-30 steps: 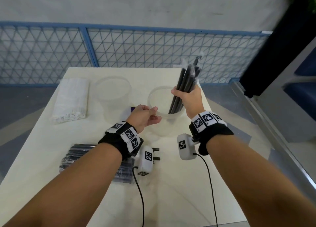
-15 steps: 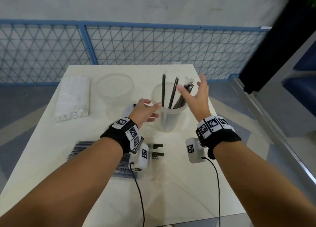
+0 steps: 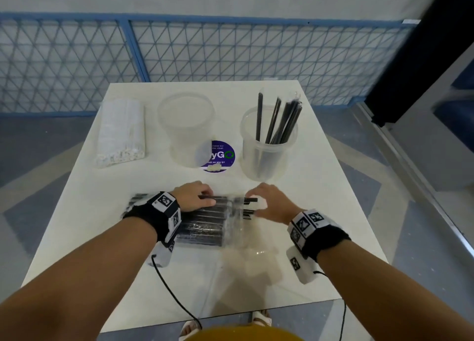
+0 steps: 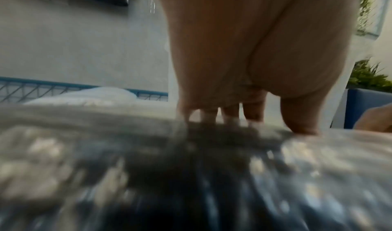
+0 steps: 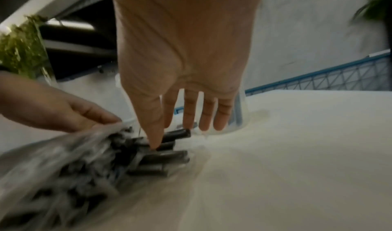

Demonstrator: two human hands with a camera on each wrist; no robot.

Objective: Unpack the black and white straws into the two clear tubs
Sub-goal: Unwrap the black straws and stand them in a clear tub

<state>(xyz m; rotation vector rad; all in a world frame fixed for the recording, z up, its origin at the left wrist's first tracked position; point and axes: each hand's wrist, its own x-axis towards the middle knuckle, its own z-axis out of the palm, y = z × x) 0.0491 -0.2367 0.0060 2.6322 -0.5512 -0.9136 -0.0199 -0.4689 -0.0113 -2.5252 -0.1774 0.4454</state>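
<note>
A clear-wrapped pack of black straws [image 3: 205, 222] lies on the white table [image 3: 320, 212] near me. My left hand [image 3: 206, 196] sits on top of it, thumb and curled fingers pinching the wrapper [image 5: 101, 130]. My right hand [image 3: 254, 203] is at the pack's open right end, fingers straight. Its thumb [image 5: 155, 140] touches the protruding straw ends [image 5: 169, 152]. The right clear tub [image 3: 266, 158] holds several black straws [image 3: 279, 122] standing upright. The left clear tub [image 3: 184, 132] is empty. A wrapped pack of white straws [image 3: 120, 132] lies at the far left.
A round purple sticker [image 3: 218, 155] lies on the table between the tubs. A blue mesh fence [image 3: 230, 50] runs behind the table. Wrist-camera cables [image 3: 174, 294] trail over the near table edge. A dark post stands at the far right.
My right hand let go of the black straws in the right tub. Both hands then came back toward me and down onto the black straw pack.
</note>
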